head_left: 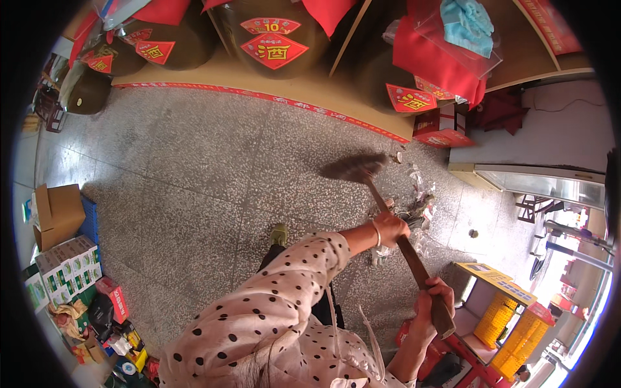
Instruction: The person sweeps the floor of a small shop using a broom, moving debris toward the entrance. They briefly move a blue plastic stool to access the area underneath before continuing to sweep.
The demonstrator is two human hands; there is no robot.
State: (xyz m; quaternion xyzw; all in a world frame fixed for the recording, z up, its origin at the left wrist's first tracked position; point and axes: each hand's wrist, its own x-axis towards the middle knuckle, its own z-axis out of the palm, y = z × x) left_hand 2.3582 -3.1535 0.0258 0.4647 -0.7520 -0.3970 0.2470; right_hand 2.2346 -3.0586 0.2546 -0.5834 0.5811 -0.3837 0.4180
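Both my hands hold a wooden broom handle [412,257] that slants up from lower right across the floor. My left hand [391,227], below a polka-dot sleeve, is closed round its middle. My right hand [432,299] grips it near the end closest to me. The dark broom head [349,168] rests low over the speckled floor, slightly blurred, short of the wooden shelf's front edge. Just right of it lies a scattered heap of pale and dark litter [420,213], partly hidden behind the handle and my left hand.
Large dark jars [272,18] stand on wooden shelving [291,87] ahead. A white cabinet [530,152] is at right, yellow crates [498,317] lower right. Boxes [68,271] and mixed goods line the left. My shoe [278,234] shows below on the terrazzo floor [162,155].
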